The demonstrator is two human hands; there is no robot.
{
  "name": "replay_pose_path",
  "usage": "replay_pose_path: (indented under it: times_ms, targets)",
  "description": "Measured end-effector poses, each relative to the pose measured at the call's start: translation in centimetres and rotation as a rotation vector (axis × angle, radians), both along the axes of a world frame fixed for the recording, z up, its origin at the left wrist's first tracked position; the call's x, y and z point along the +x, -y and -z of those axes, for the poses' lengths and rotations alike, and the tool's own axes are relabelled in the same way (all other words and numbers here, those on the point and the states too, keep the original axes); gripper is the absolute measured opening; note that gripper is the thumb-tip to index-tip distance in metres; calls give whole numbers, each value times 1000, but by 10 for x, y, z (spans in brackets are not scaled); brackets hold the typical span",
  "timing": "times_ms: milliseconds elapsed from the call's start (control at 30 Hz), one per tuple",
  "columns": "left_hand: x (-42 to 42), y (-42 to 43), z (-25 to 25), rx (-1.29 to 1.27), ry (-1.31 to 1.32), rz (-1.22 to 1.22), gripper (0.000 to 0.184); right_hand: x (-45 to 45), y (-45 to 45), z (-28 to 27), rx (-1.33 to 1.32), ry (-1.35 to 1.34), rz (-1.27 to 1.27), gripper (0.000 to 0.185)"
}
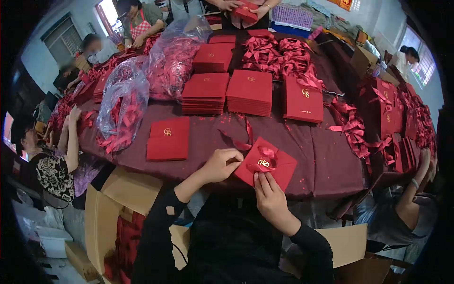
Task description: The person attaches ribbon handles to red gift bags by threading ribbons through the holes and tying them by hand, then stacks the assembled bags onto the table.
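Note:
A flat red gift bag (283, 166) with a gold monogram lies tilted at the table's front edge, a glossy red ribbon (266, 152) looped across its face. My left hand (221, 165) is closed, thumb and fingertips pinched at the bag's left edge. My right hand (272, 201) grips the lower edge, fingers pressed on the front beside the monogram; its thumb is hidden. Just behind the bag, a loose ribbon strip (235, 141) lies on the cloth. Left of my hands sits a small stack of red bags (168, 138).
Stacks of red bags (249, 92) and piles of ribbon (276, 54) cover the table's middle. Plastic sacks of ribbon (124, 102) stand left. An open cardboard box (101, 213) is below left. Several people work around the table; one person's hands (243, 9) hold a red item opposite.

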State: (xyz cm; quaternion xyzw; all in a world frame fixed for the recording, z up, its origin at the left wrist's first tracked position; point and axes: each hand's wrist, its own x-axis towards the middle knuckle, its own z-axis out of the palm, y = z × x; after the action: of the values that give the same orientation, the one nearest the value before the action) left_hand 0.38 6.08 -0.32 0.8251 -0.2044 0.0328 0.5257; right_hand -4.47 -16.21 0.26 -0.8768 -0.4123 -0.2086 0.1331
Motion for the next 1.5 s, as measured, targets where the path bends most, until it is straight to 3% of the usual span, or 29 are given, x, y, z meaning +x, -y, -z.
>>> replay_pose_path:
  times_ms: [67, 167, 233, 400, 533, 800, 1167, 1233, 1333, 1400, 1433, 1467, 1500]
  targets:
    - [-2, -2, 4, -79, -62, -23, 8, 1, -2, -3, 16, 7, -1, 46]
    - [-6, -6, -1, 21, -8, -25, 7, -2, -4, -2, -2, 34, 17, 46]
    - [-5, -15, -1, -573, -283, -96, 3, -3, 0, 0, -89, 10, 117, 46]
    - [-13, -53, -16, -410, -174, -164, 3, -5, 14, 3, -13, -35, 61, 45]
    - [-15, -58, -20, -436, -158, -222, 3, -7, 27, -25, 16, -34, 30, 46]
    - [-13, -42, -14, -598, -100, -98, 4, -9, 57, -68, 53, -80, 24, 43]
    - [-24, -29, -51, -560, -65, -86, 6, -13, 78, -89, 92, -118, 27, 42]
    - [-23, -24, -54, -572, -13, -58, 5, -13, 84, -101, 119, -107, 78, 33]
    - [-21, -17, -57, -574, -17, -14, 6, -12, 96, -115, 448, -571, 41, 9]
    - [-16, -14, -53, -466, -195, 113, 7, 7, 119, -124, 473, -1000, 35, 15]
    - [-12, -14, -49, -416, -205, 105, 7, 18, 118, -130, 691, -1381, 55, 22]
    - [-9, -13, -44, -414, -202, 123, 7, 37, 122, -124, 728, -1368, -29, 21]
    - [-7, -14, -39, -448, -262, 10, 7, 54, 117, -129, 872, -1454, 91, 18]
